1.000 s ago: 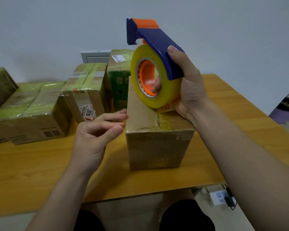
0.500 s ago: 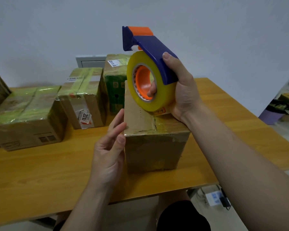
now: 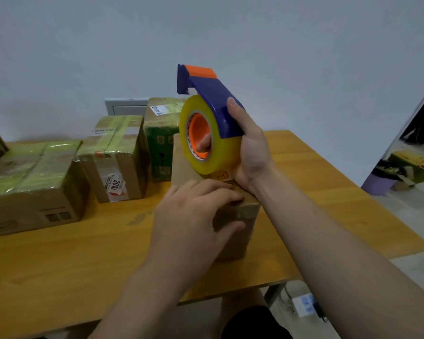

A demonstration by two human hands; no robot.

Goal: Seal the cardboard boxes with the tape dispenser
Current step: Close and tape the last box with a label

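tape dispenser (image 3: 207, 90) in right hand (image 3: 252, 149)

Tape dispenser (image 3: 211, 118) above front box (image 3: 235, 216), other boxes (image 3: 115, 157) left behind
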